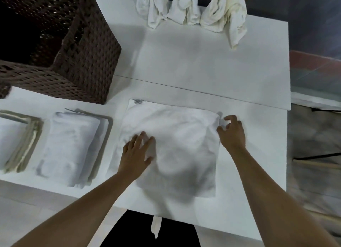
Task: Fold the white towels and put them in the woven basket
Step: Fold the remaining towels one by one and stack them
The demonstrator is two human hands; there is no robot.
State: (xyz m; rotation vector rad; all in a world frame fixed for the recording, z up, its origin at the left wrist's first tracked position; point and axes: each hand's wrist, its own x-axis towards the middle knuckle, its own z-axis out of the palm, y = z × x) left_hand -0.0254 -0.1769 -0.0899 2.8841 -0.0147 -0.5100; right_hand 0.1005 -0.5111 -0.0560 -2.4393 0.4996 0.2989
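Observation:
A white towel [177,136] lies spread flat in a rough square on the white table [230,76], a small label at its far left corner. My left hand [137,150] rests flat on the towel's near left part, fingers straight. At the towel's far right corner, my right hand [231,132] has curled fingers; whether it pinches the edge I cannot tell. The brown woven basket [88,58] stands at the far left, its inside dark. Three crumpled white towels [186,8] sit at the table's far edge.
Left of the spread towel lies a folded white towel stack [72,148], and a second folded stack [16,141] lies at the far left edge. The table's right edge [287,117] drops to a patterned floor. A seam crosses the tabletop.

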